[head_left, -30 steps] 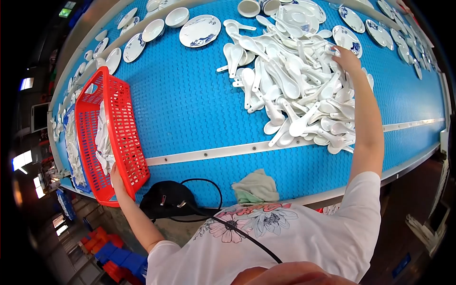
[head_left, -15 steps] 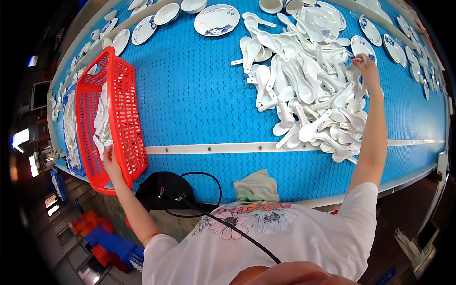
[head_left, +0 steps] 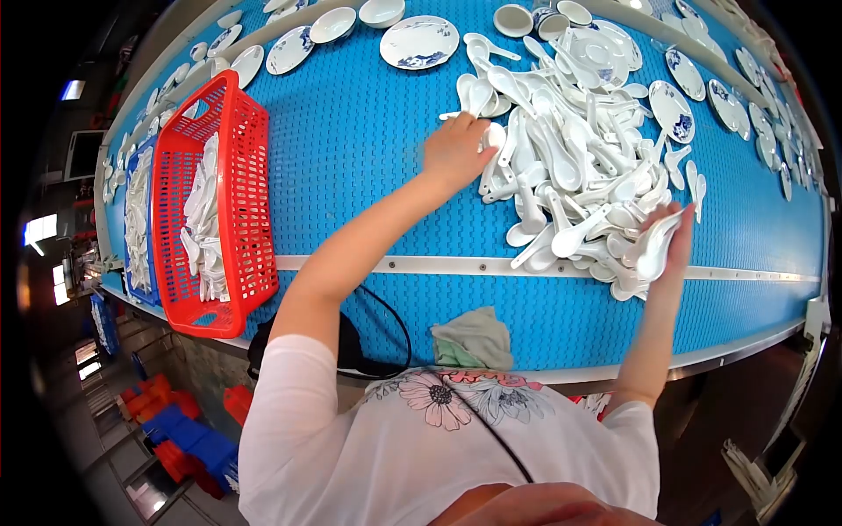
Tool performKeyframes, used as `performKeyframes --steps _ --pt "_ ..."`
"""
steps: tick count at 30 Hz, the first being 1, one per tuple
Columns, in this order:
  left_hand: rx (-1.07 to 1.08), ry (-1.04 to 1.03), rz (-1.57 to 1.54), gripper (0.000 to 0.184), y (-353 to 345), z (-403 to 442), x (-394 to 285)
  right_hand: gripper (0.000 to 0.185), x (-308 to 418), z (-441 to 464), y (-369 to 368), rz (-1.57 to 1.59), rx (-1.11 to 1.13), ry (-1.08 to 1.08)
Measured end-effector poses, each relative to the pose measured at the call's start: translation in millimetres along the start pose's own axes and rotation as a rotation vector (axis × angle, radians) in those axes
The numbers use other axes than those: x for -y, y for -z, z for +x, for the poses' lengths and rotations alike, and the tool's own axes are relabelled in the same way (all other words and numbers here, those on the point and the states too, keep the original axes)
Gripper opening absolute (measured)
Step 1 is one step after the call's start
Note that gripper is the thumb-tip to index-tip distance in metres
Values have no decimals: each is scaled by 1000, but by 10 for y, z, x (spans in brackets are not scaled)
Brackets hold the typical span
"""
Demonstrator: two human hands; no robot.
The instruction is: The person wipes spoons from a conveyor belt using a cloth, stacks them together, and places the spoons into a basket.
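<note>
A large heap of white ceramic soup spoons (head_left: 561, 167) lies on the blue belt. My left hand (head_left: 458, 151) is at the heap's left edge, thumb apart from the fingers, close against the outer spoons; the fingertips are partly hidden. At the lower right of the heap, my right hand (head_left: 675, 238) is closed on a few soup spoons (head_left: 654, 252) with their bowls pointing down toward me. The red plastic basket (head_left: 249, 202) on the left holds more white spoons (head_left: 203, 219), leaning together in a stack.
Blue-patterned plates (head_left: 419, 42) and bowls (head_left: 333, 25) line the far side of the belt. Beyond the red basket is a blue basket (head_left: 140, 272) of spoons. A cloth (head_left: 474, 338) and a black bag (head_left: 349, 346) with a cable sit at the near edge. A white rail (head_left: 351, 263) crosses the belt.
My left hand has left the red basket and moved right to the spoon heap. My right hand has come down from the heap's upper right toward me, now with spoons in it.
</note>
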State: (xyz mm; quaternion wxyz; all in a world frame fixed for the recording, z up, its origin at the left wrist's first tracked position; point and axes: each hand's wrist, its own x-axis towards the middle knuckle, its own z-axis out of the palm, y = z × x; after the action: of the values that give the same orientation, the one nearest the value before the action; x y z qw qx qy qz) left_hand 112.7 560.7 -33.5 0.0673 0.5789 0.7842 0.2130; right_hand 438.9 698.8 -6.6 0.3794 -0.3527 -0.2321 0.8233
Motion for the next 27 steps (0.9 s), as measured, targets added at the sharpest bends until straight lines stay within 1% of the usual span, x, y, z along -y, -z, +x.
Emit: performKeyframes --steps 2,3,5,6,8,9,10,11,12,13,14,15,16,18,19,20,21,22,24,25,26,27 --pt "-82 75 64 32 -146 217 -53 34 -254 -250 30 175 44 -48" --pt "-81 75 67 32 -207 291 -58 34 -372 -353 74 296 60 -91" --pt "-52 235 80 26 -307 407 -18 33 -570 -557 127 499 118 -159" --pt "-49 226 85 26 -386 454 67 32 -647 -630 137 579 172 -177" --pt "-135 359 -121 19 -541 474 202 31 -768 -780 113 663 141 -202" --pt "-130 351 -122 19 -501 426 193 31 -820 -815 129 633 164 -209" --pt "-163 177 -39 16 -416 337 182 31 -846 -856 72 532 124 -196" --pt "-193 2 45 13 -326 233 160 31 -886 -876 54 514 138 -203" --pt "-182 -7 44 13 -235 124 117 31 -938 -882 59 499 150 -211" --pt "-175 -206 88 9 -123 -3 60 30 -973 -874 0 492 210 -224" --pt "-164 -405 128 6 -2 -147 -5 30 -980 -916 -70 414 99 -235" --pt "-161 -523 137 3 134 -284 -88 31 -1020 -917 -105 420 135 -245" --pt "-145 -533 130 3 222 -419 -156 32 -1054 -907 -132 424 171 -254" --pt "-271 -770 120 6 361 -678 -305 43 -1097 -905 -218 312 137 -243" --pt "-258 -781 109 6 440 -787 -410 49 -1104 -926 -288 293 172 -228" --pt "-239 -884 78 11 526 -887 -516 56 -1104 -958 -359 274 208 -212" --pt "-223 -989 48 15 584 -994 -600 57 -1097 -998 -401 227 235 -192" --pt "-219 -1007 42 15 591 -1101 -690 52 -1130 -1048 -406 180 203 -158" --pt "-169 -1205 14 25 557 -1279 -889 39 -1073 -1237 -426 -136 58 -133" --pt "-163 -1237 2 25 561 -1354 -960 26 -1068 -1274 -236 -197 114 -171" --pt "-33 -1211 -72 26 556 -1425 -1036 26 -1075 -1379 -57 -182 91 -148" --pt "100 -1182 -141 27 531 -1467 -1106 24 -1069 -1513 76 -228 1 -48"
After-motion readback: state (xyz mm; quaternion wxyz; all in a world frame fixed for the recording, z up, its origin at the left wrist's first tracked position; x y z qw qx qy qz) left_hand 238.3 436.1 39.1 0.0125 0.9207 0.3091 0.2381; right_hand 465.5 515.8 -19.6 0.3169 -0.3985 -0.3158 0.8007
